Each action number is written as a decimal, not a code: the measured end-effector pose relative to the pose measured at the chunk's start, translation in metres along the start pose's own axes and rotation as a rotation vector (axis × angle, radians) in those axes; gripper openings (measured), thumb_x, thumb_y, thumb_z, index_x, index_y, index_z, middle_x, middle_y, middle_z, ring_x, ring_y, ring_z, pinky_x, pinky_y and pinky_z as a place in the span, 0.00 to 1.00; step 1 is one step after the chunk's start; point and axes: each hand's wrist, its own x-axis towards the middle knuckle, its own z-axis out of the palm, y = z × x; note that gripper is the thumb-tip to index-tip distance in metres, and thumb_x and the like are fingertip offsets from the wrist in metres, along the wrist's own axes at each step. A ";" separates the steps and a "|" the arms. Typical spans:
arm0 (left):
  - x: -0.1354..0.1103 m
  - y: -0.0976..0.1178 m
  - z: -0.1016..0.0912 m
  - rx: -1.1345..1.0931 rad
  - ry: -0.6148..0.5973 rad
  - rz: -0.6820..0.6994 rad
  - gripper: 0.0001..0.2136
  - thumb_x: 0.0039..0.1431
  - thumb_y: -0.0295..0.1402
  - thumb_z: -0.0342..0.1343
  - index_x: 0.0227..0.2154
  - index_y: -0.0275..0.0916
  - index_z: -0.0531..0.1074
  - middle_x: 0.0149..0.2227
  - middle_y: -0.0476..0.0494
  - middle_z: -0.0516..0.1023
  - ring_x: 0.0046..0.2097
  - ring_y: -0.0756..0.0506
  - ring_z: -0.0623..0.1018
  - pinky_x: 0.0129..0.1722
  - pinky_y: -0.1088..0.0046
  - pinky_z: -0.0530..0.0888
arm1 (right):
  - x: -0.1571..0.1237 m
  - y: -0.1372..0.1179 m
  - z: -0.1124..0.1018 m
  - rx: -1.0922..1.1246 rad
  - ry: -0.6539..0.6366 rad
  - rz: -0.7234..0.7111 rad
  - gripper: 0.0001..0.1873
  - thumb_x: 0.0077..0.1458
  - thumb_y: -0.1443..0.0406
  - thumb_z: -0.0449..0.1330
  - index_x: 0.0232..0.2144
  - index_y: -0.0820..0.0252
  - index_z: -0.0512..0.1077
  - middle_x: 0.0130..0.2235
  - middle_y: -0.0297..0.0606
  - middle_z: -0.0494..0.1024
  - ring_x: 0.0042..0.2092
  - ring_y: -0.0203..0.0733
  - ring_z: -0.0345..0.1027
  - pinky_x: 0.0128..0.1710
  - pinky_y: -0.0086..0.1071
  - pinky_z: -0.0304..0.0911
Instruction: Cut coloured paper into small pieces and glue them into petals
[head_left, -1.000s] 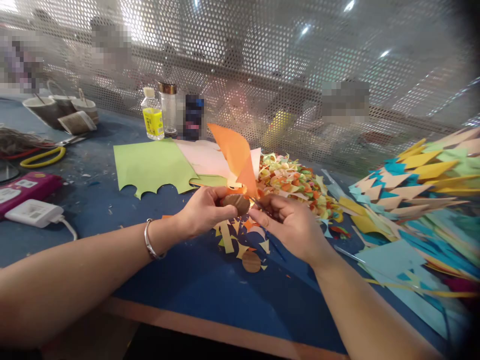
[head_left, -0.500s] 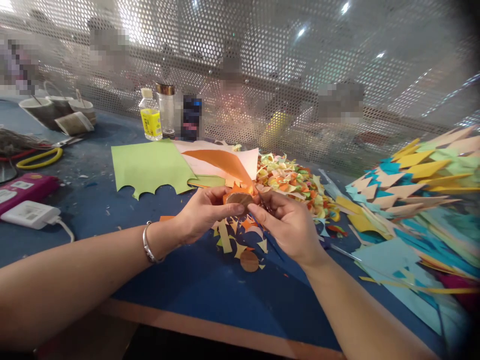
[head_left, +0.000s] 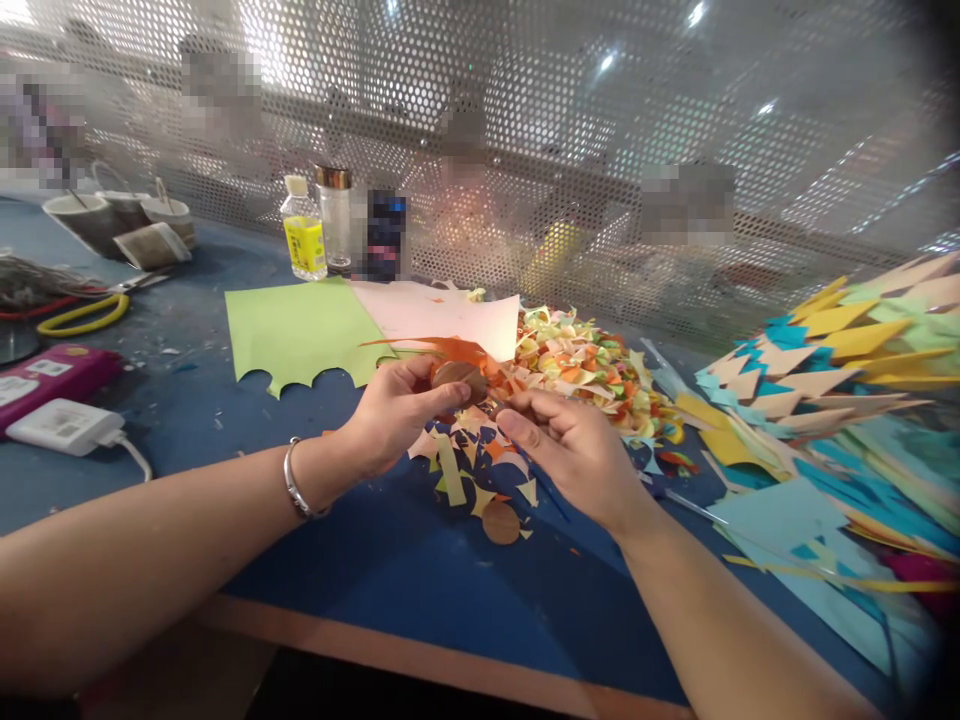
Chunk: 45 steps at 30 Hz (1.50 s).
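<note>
My left hand (head_left: 401, 410) pinches a round brown wood-grain disc (head_left: 463, 381) together with a sheet of orange paper (head_left: 457, 348), whose cut edge curls up behind the disc. Just to the right, my right hand (head_left: 574, 450) is closed, thumb and fingers pressed together near the paper's edge. A thin object shows at those fingertips, too blurred to name. Below both hands lie paper offcuts (head_left: 451, 470) and a second brown disc (head_left: 501, 522), flat on the blue table (head_left: 420, 570).
Green paper (head_left: 300, 330) with a scalloped edge and pink paper (head_left: 435, 305) lie behind my hands, beside a heap of paper scraps (head_left: 585, 360). Folded paper pieces (head_left: 832, 350) stand at right. Bottles (head_left: 306, 240), yellow-handled scissors (head_left: 86, 318) and a white charger (head_left: 66, 427) are at left.
My left hand has shifted slightly left with the disc and orange paper. The orange sheet has tipped flatter, and a gap has opened between the disc and my right fingertips.
</note>
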 end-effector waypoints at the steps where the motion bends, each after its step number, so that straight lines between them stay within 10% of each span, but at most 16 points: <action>1: 0.000 -0.001 0.000 0.009 0.008 0.006 0.08 0.52 0.34 0.63 0.33 0.34 0.76 0.31 0.45 0.77 0.29 0.53 0.71 0.28 0.77 0.69 | 0.000 0.000 0.000 -0.002 -0.012 0.008 0.20 0.55 0.48 0.60 0.30 0.60 0.71 0.25 0.31 0.66 0.25 0.31 0.58 0.22 0.27 0.54; 11: -0.003 0.004 0.002 0.020 0.011 0.006 0.09 0.52 0.36 0.63 0.29 0.35 0.74 0.29 0.47 0.75 0.28 0.53 0.70 0.26 0.78 0.68 | 0.001 -0.001 -0.005 -0.022 0.024 -0.027 0.18 0.57 0.51 0.60 0.28 0.60 0.71 0.22 0.28 0.62 0.22 0.29 0.50 0.19 0.27 0.49; 23: -0.006 0.002 0.006 -0.071 -0.221 -0.069 0.07 0.52 0.32 0.63 0.24 0.34 0.74 0.26 0.48 0.74 0.29 0.53 0.71 0.24 0.80 0.65 | 0.003 -0.002 -0.011 0.031 -0.062 -0.029 0.17 0.57 0.52 0.60 0.31 0.60 0.74 0.30 0.36 0.74 0.32 0.37 0.67 0.30 0.28 0.64; 45: -0.007 0.006 0.008 -0.082 -0.253 -0.088 0.05 0.50 0.30 0.65 0.29 0.34 0.79 0.29 0.46 0.80 0.31 0.51 0.75 0.31 0.76 0.71 | 0.000 -0.003 -0.017 -0.175 -0.052 -0.104 0.22 0.58 0.47 0.56 0.27 0.59 0.75 0.23 0.36 0.68 0.27 0.37 0.61 0.21 0.28 0.54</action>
